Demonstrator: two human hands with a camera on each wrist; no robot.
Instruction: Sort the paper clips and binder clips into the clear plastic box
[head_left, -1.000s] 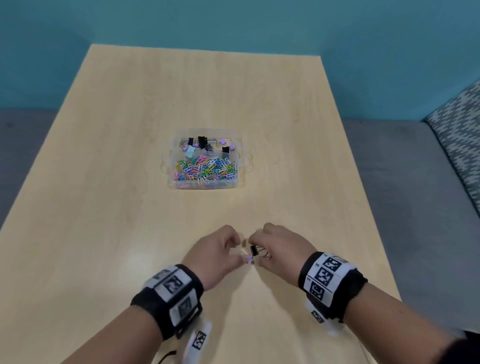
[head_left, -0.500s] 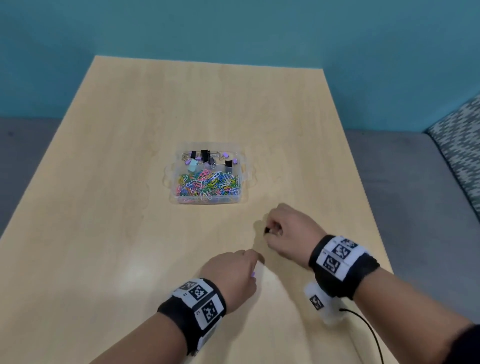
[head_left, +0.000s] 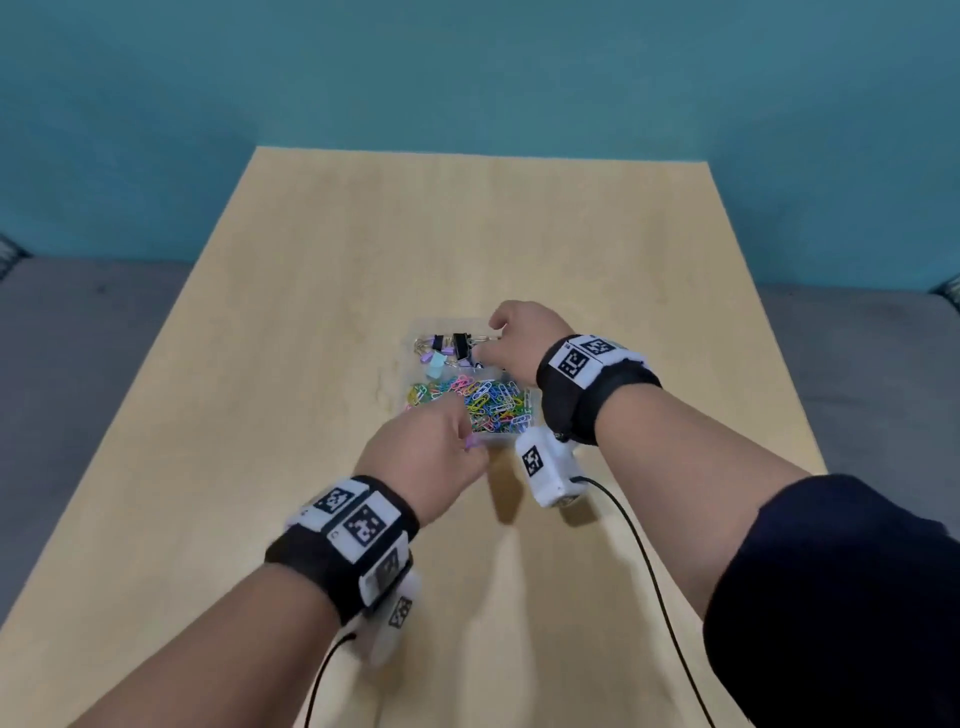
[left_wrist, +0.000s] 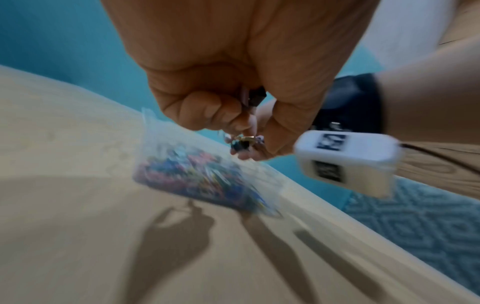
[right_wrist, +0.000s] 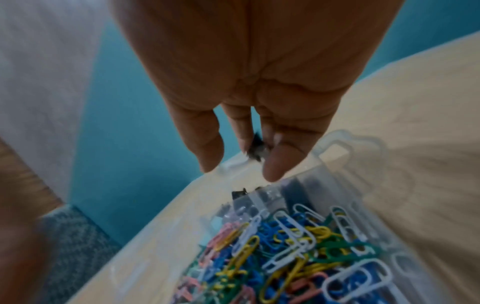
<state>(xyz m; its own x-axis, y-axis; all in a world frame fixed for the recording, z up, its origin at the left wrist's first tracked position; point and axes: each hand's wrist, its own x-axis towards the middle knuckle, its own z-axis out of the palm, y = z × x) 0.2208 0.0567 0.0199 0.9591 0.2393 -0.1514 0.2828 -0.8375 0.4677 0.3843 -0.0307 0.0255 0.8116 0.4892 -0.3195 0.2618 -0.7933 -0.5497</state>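
Observation:
The clear plastic box (head_left: 531, 402) sits mid-table, with coloured paper clips (head_left: 493, 402) in its near compartment and binder clips (head_left: 449, 345) in the far one. My right hand (head_left: 493, 353) hovers over the far compartment. In the right wrist view its fingertips (right_wrist: 272, 170) pinch a small black binder clip (right_wrist: 255, 150) just above the box (right_wrist: 337, 144). My left hand (head_left: 457, 436) is curled at the box's near edge, holding a small purple clip (head_left: 470, 441). The left wrist view shows that clip (left_wrist: 253, 96) tucked between the curled fingers (left_wrist: 207, 109).
The wooden table (head_left: 311, 312) is bare around the box. Cables (head_left: 649, 571) trail from the wrist cameras towards the near edge. A teal wall stands behind the table, and a patterned cushion (left_wrist: 415, 216) lies off its right side.
Both hands left the near table and moved forward to the box. The right hand carried its black binder clip over the far compartment; the left followed to the box's near edge.

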